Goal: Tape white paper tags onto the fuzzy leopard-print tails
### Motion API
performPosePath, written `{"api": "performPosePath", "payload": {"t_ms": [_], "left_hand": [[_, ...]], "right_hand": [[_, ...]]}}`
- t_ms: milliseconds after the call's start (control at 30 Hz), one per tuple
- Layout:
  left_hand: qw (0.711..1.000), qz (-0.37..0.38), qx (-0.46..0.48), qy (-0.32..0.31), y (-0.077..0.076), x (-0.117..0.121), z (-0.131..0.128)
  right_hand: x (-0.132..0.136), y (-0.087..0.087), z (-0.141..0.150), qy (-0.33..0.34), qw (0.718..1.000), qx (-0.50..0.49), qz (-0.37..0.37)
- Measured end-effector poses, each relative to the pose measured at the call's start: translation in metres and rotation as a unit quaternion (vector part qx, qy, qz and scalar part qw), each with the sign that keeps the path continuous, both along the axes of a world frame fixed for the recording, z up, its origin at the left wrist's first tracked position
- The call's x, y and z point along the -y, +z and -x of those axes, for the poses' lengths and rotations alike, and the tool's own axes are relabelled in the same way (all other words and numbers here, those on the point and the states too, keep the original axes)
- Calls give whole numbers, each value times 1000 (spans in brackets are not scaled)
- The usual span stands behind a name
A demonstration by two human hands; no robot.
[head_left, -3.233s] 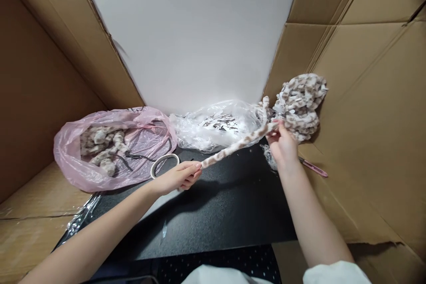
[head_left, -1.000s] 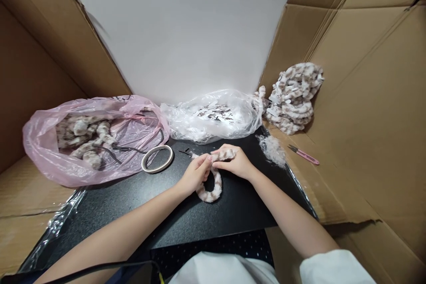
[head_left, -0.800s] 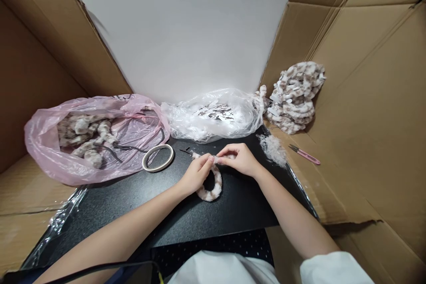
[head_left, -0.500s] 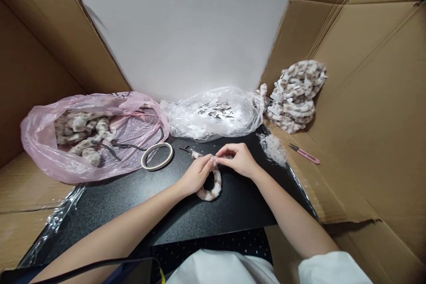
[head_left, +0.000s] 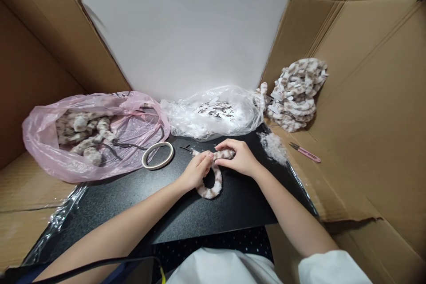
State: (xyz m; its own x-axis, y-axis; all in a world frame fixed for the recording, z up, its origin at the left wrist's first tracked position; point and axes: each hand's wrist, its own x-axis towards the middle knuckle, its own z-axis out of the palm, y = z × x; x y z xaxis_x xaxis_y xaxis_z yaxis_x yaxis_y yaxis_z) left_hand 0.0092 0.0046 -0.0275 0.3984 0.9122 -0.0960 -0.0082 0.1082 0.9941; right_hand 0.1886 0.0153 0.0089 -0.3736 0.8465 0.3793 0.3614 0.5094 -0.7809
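Note:
A furry plush strip (head_left: 210, 193), white with brown patches, curls in a loop on the black tabletop, and its two ends come together at my hands. My left hand (head_left: 198, 171) pinches it between thumb and fingers where the ends meet. My right hand (head_left: 242, 158) curves round the end that points right, thumb below and fingers above, with the fur showing between them. Just left of the strip's other end lie small dark pieces (head_left: 185, 147). The exact join under my left fingertips is hidden.
A roll of tape (head_left: 145, 163) lies by a pink plastic bag (head_left: 40, 142) of plush pieces and dark cords. Behind stands a clear bag (head_left: 186, 126). To the right are fluffy stuffing (head_left: 273, 147), pink-handled thread snips (head_left: 309, 155) and a heap of plush strips (head_left: 296, 97) against cardboard.
My right thumb and fingers have parted from a tight pinch beside my left fingertips and now sit round the right-hand end of the strip. My left hand keeps its pinch.

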Motion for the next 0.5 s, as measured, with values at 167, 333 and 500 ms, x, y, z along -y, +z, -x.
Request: {"api": "performPosePath", "payload": {"t_ms": [167, 333, 500], "left_hand": [[1000, -17, -17, 12, -1, 1, -1], [998, -47, -38, -3, 0, 2, 0], [992, -90, -74, -39, 0, 3, 2]], "right_hand": [[-1, -3, -4, -13, 999, 21, 37], [0, -5, 1, -25, 998, 3, 65], [0, -4, 1, -10, 995, 19, 97]]}}
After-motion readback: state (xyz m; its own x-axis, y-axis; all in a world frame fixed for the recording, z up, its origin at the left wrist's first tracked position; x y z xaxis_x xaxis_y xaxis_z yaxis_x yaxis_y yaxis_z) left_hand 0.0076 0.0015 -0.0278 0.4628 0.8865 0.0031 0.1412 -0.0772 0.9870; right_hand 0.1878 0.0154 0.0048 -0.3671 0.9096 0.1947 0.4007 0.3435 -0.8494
